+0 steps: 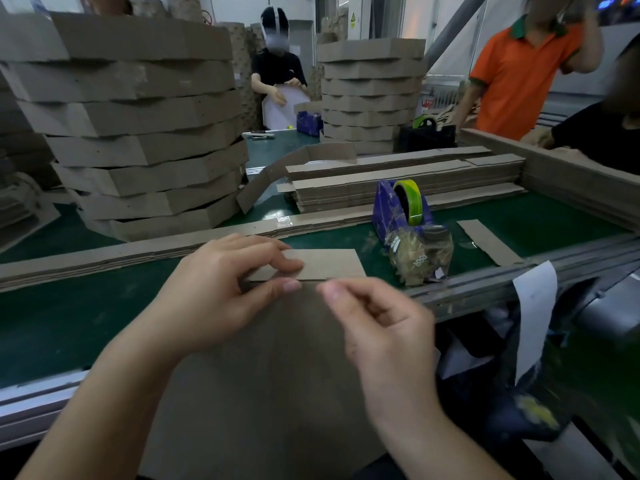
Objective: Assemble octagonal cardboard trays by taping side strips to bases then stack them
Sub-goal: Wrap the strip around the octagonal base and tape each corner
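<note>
Half over the tabletop (52,317) edge, rested the base (270,375) toward the body, pinched the side strip (332,265), long axis left-to-right along the base's far edge, in fingers of the left hand (221,289), held the right hand (377,320) just right of them, fingertips (329,291) nipped together, whether on tape impossible to tell.

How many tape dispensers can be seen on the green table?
3. A blue tape dispenser stands nearest the camera; a second blue one far back, left of the rear tray stack; a black one right of that stack. Stacks may hide more.
</note>
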